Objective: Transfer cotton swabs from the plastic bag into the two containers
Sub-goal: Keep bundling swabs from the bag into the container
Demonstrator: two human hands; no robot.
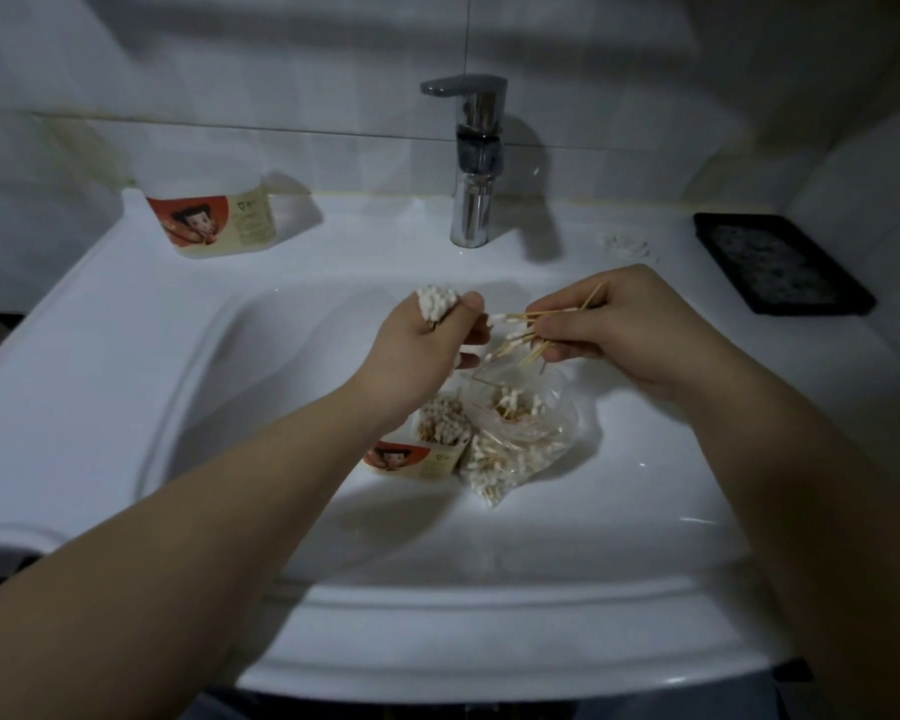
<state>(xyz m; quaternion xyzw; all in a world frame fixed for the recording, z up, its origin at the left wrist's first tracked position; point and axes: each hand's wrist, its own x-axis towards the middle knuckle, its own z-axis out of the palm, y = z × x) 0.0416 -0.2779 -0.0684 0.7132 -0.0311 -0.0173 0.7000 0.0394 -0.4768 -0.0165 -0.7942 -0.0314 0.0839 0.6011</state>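
Head view.

1. Arms: Both bare forearms enter from the lower corners of the frame and converge over the white sink (pixel 126 356). The hands are near each other above the basin but apart.

2. Left hand (pixel 427 340): Back of the hand faces the camera. The fingers and thumb are curled into a fist round a bundle of cotton swabs (pixel 437 301). The white tips stand packed together above the top of the fist.

3. Right hand (pixel 624 330): Knuckles face up, wrist bent slightly inward. The thumb and fingertips pinch a loose bunch of swabs (pixel 528 332). The sticks splay at different angles, and most cotton tips point toward the left hand.

4. Plastic bag (pixel 520 439): Clear, lying in the basin directly below the two hands, mouth open upward. It holds many swabs, heaped without order.

5. First container (pixel 427 446): Stands in the basin, touching the bag's left side, partly hidden by the left wrist. It bears a red and cream label and holds swabs set upright.

6. Second container (pixel 209 215): Same label, on the rear left ledge of the sink, well apart from the hands. Its contents cannot be determined.

7. Surroundings: A chrome faucet (pixel 476 163) rises at the rear centre. A black tray (pixel 780 262) lies on the right ledge.
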